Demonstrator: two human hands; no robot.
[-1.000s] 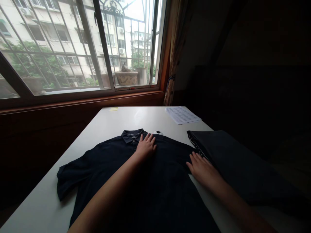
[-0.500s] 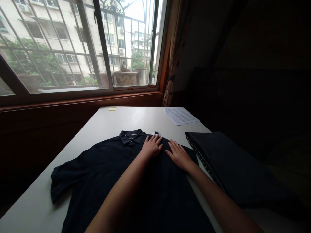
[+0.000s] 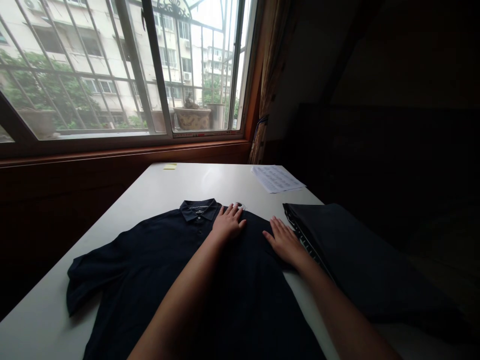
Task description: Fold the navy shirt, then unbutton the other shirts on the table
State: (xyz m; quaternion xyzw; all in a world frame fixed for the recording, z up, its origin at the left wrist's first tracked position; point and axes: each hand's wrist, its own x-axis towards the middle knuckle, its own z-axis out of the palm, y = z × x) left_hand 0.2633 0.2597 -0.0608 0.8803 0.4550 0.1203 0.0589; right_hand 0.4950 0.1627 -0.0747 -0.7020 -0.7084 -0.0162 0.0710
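Note:
A dark navy polo shirt [image 3: 150, 250] lies spread on the white table, its collar toward the window and one short sleeve stretched out at the left. My left hand [image 3: 228, 223] rests flat on the shirt just right of the collar, fingers extended. Behind its fingertips, a small round white and black object [image 3: 238, 205] is partly covered. My right hand [image 3: 284, 241] lies flat, fingers stretched, over the shirt's right sleeve, which it partly hides. Close to that hand, a folded dark cloth [image 3: 356, 250] with a light-stitched edge lies on the right side.
The white table [image 3: 210, 182] reaches toward the window. Printed sheets [image 3: 277, 178] lie at its far right corner, and a yellow sticky note [image 3: 170, 166] at the far left. Behind stand a barred window [image 3: 112, 75] and a tied curtain [image 3: 264, 100].
My right hand has slid outward to the right along the shirt onto the sleeve. My left hand stays near the collar. The whole view has shifted slightly.

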